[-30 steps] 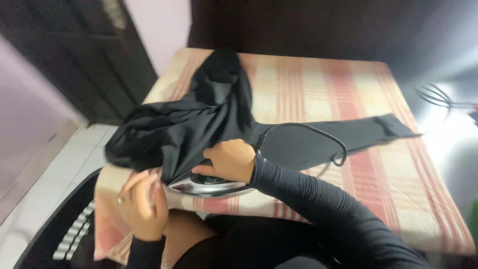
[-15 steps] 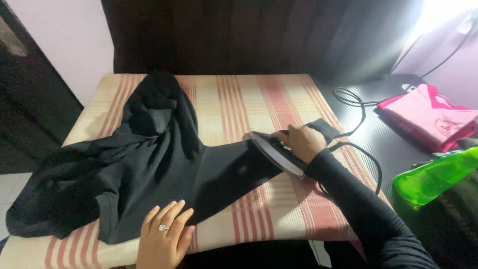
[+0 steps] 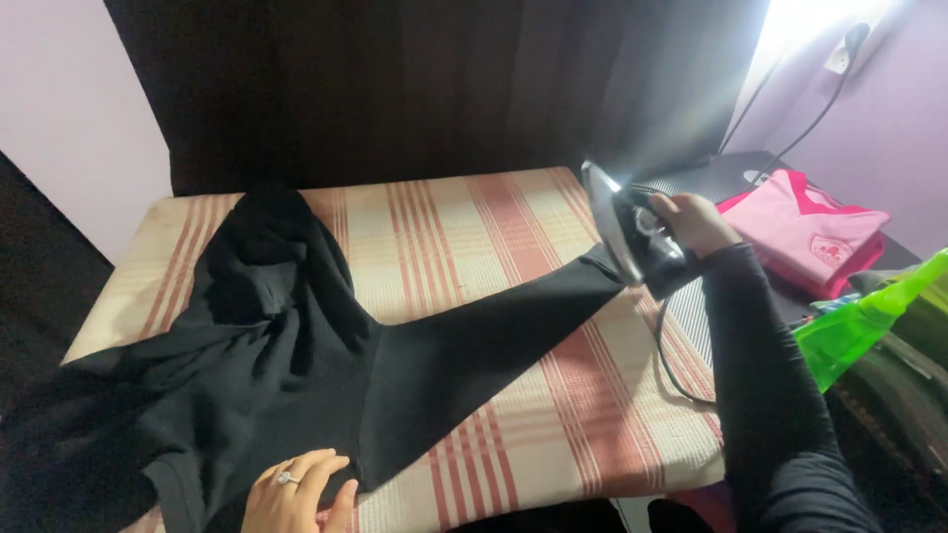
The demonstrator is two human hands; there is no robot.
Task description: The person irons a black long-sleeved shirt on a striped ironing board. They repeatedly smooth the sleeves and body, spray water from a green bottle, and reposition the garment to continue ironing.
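Since half a second back, dark metal-soled clothes iron (image 3: pixel 632 237) now tipped upright off black knit garment's sleeve (image 3: pixel 494 336) at striped board's (image 3: pixel 553 434) right edge, gripped by right hand (image 3: pixel 696 222); left hand (image 3: pixel 296 489) flat, open on hem — pressing pass paused.

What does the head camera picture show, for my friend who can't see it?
The right hand holds an iron tipped up at the end of a black garment on a striped board. The left hand presses the garment flat.

Left hand (image 3: pixel 296 492) cut off; garment (image 3: pixel 59 444) perhaps too.
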